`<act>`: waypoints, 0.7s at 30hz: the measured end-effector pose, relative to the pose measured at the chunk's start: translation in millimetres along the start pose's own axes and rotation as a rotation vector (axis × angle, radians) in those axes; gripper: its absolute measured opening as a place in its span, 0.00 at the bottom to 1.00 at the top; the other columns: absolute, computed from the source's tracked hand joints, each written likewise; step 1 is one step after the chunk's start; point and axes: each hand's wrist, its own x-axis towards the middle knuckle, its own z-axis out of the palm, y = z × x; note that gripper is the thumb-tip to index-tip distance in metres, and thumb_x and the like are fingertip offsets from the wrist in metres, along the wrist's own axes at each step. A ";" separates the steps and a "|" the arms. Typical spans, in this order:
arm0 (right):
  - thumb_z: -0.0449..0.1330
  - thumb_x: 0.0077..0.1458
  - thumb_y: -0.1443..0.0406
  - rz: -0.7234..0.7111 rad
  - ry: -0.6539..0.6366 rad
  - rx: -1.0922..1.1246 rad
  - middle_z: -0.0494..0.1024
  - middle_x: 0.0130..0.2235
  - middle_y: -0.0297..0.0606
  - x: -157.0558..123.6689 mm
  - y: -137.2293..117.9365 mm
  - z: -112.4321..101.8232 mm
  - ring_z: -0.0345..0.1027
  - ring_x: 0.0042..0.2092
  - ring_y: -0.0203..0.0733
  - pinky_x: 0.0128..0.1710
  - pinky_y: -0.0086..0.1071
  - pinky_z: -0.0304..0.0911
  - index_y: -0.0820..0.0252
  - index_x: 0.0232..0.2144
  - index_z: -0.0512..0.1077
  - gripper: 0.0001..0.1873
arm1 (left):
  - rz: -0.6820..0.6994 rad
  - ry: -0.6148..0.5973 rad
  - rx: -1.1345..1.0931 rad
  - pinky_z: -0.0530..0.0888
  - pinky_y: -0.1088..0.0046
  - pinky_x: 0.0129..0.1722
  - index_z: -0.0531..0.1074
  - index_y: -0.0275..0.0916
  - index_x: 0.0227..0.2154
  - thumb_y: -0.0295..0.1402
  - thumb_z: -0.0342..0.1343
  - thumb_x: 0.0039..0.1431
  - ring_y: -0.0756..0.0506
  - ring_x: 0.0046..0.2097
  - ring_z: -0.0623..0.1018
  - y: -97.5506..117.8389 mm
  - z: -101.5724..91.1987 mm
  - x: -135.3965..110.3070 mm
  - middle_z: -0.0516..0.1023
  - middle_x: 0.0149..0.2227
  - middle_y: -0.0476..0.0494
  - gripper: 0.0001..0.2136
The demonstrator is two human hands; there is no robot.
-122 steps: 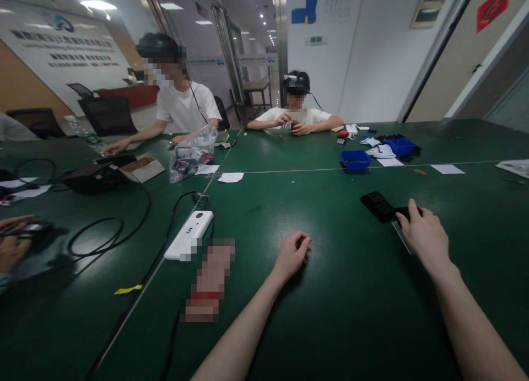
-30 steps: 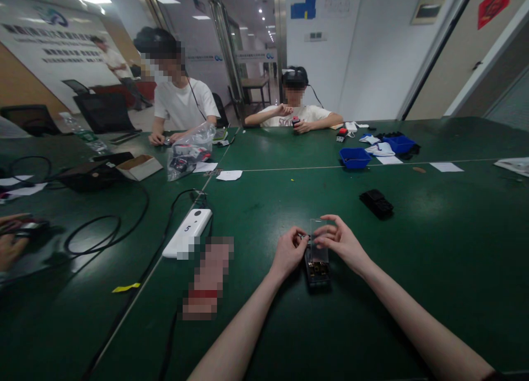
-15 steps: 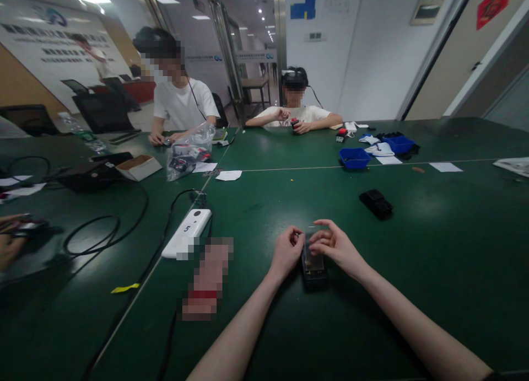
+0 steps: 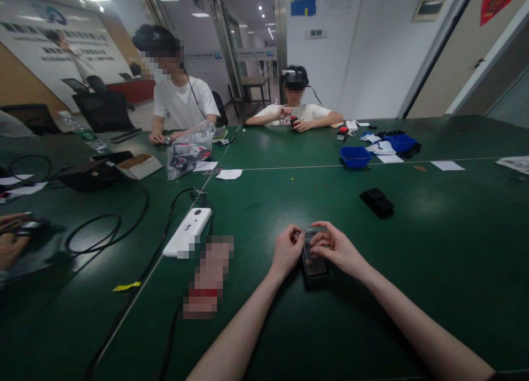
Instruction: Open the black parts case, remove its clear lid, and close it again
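A black rectangular box (image 4: 316, 273) with a see-through upper face lies on the green table (image 4: 392, 315) between my hands. My left hand (image 4: 286, 254) is closed at the box's left edge, its fingertips curled around the far left part. Over the right side hovers my right hand (image 4: 341, 251), with thumb and index finger apart and the other fingers bent. Those fingers cover part of the box's upper face, and I cannot tell whether they touch it. A clear part shows near the far end, between the two hands.
Left of me lie a white power bank (image 4: 188, 232) marked 5, black cables and a blurred reddish item (image 4: 210, 276). A black case (image 4: 377, 203) sits ahead to the right, with a blue tray (image 4: 355, 156) beyond. Two people sit opposite; another person's hands (image 4: 12, 237) show at left.
The clear part over the box looks slightly shifted, and it shows more plainly at the far end now. My hands have barely moved.
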 end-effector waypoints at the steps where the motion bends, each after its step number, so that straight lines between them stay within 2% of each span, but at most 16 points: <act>1: 0.62 0.43 0.69 0.003 0.001 0.002 0.72 0.31 0.30 -0.1 -0.1 0.2 0.70 0.32 0.34 0.36 0.33 0.67 0.55 0.45 0.59 0.26 | 0.000 0.000 -0.001 0.59 0.79 0.22 0.67 0.36 0.25 0.35 0.51 0.53 0.54 0.22 0.63 0.0 0.1 0.0 0.63 0.18 0.55 0.07; 12: 0.60 0.44 0.70 -0.001 -0.027 -0.057 0.71 0.31 0.30 -2.1 -3.5 1.8 0.68 0.32 0.34 0.34 0.31 0.65 0.56 0.45 0.59 0.24 | 0.008 -0.012 0.002 0.59 0.79 0.23 0.67 0.36 0.25 0.34 0.50 0.53 0.53 0.22 0.64 -3.7 0.3 1.0 0.64 0.19 0.54 0.07; 16: 0.60 0.45 0.69 -0.084 -0.023 -0.171 0.71 0.34 0.33 -2.8 -3.4 -1.6 0.68 0.36 0.36 0.39 0.35 0.64 0.55 0.45 0.60 0.23 | 0.001 -0.014 -0.012 0.59 0.79 0.23 0.67 0.36 0.25 0.34 0.50 0.53 0.53 0.22 0.64 -2.7 0.1 0.5 0.64 0.19 0.54 0.07; 21: 0.63 0.43 0.67 -0.142 0.055 -0.420 0.71 0.43 0.38 -1.5 1.2 -9.5 0.64 0.46 0.43 0.50 0.43 0.58 0.54 0.44 0.64 0.24 | 0.000 -0.012 -0.019 0.61 0.78 0.24 0.67 0.36 0.25 0.34 0.50 0.54 0.53 0.23 0.65 -1.4 -0.7 0.5 0.65 0.20 0.53 0.08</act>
